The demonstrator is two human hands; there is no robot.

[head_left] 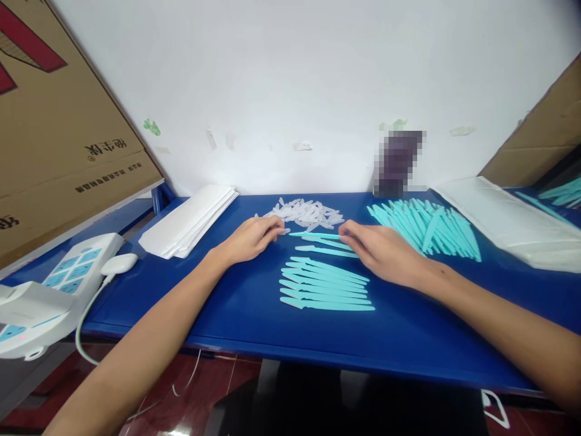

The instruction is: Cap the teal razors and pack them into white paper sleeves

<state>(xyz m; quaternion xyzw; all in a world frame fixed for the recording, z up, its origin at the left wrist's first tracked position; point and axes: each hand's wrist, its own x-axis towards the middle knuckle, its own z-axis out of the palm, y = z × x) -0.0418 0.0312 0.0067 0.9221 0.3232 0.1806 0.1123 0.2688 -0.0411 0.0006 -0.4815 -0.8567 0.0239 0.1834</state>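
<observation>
My left hand [255,237] pinches a small translucent plastic cap [286,231] between thumb and fingers. Facing it, my right hand [379,249] is closed on the handle end of a slim turquoise eyebrow razor [313,234]. The razor's tip points left at the cap, close to it; whether they touch I cannot tell. Just below the held razor lie a few more like it. Nearer to me, a row of turquoise razors [324,287] lies side by side, tips to the left. Behind my hands is a heap of translucent caps [308,212].
On the blue table [254,327], a large pile of turquoise razors [426,227] lies right of my hand. White paper sleeves [190,221] lie at left, near a power strip [77,272] with a cable. A clear plastic bag [512,224] lies at right; cardboard boxes [68,121] flank the table.
</observation>
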